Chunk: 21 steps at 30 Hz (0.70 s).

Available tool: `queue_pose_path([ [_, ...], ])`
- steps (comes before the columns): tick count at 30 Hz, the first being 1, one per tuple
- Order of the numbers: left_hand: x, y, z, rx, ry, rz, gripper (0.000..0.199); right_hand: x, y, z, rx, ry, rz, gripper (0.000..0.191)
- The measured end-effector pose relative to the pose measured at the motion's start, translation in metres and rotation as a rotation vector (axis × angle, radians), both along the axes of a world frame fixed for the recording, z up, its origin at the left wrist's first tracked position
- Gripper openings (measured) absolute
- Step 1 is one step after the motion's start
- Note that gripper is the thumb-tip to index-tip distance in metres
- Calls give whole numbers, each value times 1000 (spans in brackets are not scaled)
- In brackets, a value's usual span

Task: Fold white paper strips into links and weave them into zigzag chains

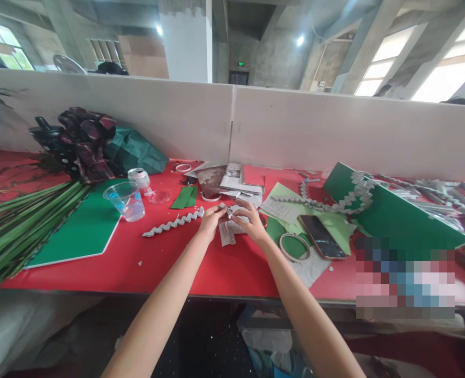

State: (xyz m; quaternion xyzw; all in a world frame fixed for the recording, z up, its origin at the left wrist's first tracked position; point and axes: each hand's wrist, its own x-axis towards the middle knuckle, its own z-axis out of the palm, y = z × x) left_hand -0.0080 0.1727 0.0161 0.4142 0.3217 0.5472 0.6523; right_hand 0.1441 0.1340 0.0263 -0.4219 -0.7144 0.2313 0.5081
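Over the middle of the red table, my left hand (pixel 212 220) and my right hand (pixel 250 218) meet at the fingertips. Both pinch a small folded strip of printed paper (pixel 228 210) between them. Under my hands lies a loose piece of printed paper (pixel 228 233). Left of my left hand rests a zigzag chain of folded paper (pixel 173 222). A longer paper chain (pixel 315 205) curves away to the right, partly over a green board. Just right of my right hand are a roll of tape (pixel 294 247) and a dark phone (pixel 321 237).
At left, long green leaves (pixel 39 210) lie across a green board (pixel 78 231), near a plastic cup (pixel 125 201) and a can (pixel 138 181). A green board (pixel 393 210) leans at right. Papers (pixel 238 178) lie before a white partition (pixel 295 131).
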Motion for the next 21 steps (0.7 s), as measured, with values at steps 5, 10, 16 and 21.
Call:
queue_pose_path([
  [5, 0, -2, -1, -17, 46, -10, 34, 0, -3, 1, 10, -31, 76, 22],
  [10, 1, -2, -3, -5, 85, -9, 33, 1, 0, -4, 21, -17, 80, 23],
  [16, -2, 0, -1, -4, 105, 32, 38, 1, 2, -6, 2, 13, 81, 21],
  [21, -3, -2, 1, 22, 90, 21, 35, 2, 9, -12, -74, 3, 48, 24],
])
